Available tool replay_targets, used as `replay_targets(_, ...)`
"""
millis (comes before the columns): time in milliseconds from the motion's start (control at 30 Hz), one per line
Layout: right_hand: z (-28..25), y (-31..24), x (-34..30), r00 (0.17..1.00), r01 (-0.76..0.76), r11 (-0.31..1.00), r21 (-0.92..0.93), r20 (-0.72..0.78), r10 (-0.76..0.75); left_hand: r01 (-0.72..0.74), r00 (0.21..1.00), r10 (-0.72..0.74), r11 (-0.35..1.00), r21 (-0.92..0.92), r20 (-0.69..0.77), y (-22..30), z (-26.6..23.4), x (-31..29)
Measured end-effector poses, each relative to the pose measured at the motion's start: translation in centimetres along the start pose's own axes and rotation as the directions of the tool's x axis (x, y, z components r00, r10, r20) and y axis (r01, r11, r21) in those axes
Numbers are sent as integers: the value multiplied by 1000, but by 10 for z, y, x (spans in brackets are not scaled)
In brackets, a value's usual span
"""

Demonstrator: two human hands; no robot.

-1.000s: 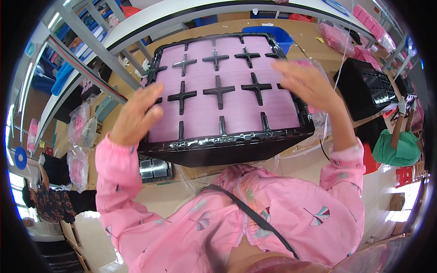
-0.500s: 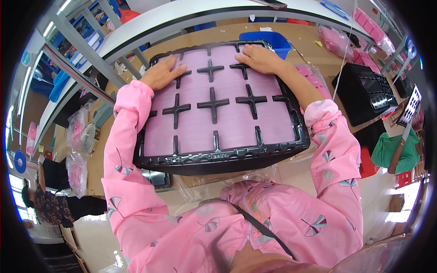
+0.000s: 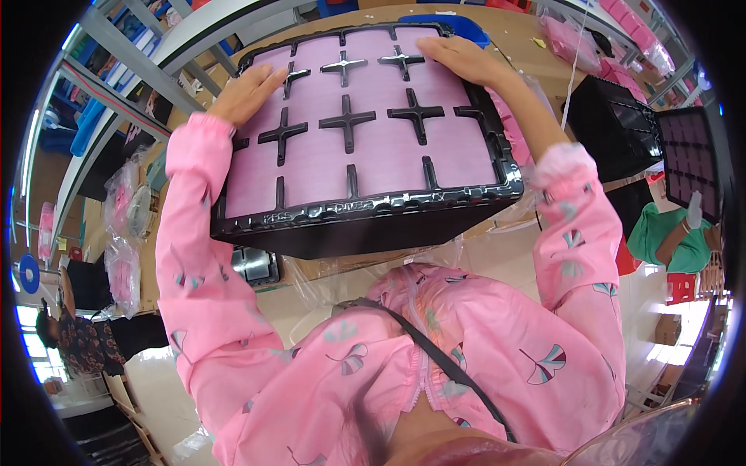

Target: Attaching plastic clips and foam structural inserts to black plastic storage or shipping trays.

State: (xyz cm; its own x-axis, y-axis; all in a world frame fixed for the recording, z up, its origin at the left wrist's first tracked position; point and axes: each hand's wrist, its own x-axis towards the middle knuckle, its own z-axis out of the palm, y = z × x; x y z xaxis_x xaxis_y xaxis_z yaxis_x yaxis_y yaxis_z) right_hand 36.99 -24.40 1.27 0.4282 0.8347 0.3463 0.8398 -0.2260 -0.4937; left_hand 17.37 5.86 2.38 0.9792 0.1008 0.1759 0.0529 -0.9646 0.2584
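Your left hand [image 3: 247,93] lies flat, fingers spread and unclenched, on the pink sheet at ten o'clock of the black divided tray [image 3: 365,206]. Your right hand [image 3: 464,58] rests palm-down, also loose, at the tray's one o'clock corner; neither hand grasps anything. The tray sits on top of a black stack on the brown workbench [image 3: 528,19], right in front of your chest, its pink compartments split by black cross-shaped ribs. A second stack of black trays [image 3: 622,128] stands at three o'clock, well apart, beside a blue bin [image 3: 458,27] at twelve
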Motion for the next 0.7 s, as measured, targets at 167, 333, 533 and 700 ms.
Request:
replay_targets(167, -12, -52, -83, 984, 143, 990, 7, -107, -141, -96, 990, 69, 967, -234, -123, 58, -27, -131)
replay_targets(333, -12, -90, -148, 959, 284, 927, -244, 65, -276, -170, 983, 177, 978, 122, -48, 109, -13, -180)
replay_targets(533, -12, -106, -150, 953, 299, 925, -235, 133, -274, -162, 977, 173, 983, 92, -127, 108, -11, -184)
replay_targets(700, -3, -103, -143, 967, 243, 947, -209, 127, -220, -126, 970, 163, 972, 200, -180, 110, -4, -173)
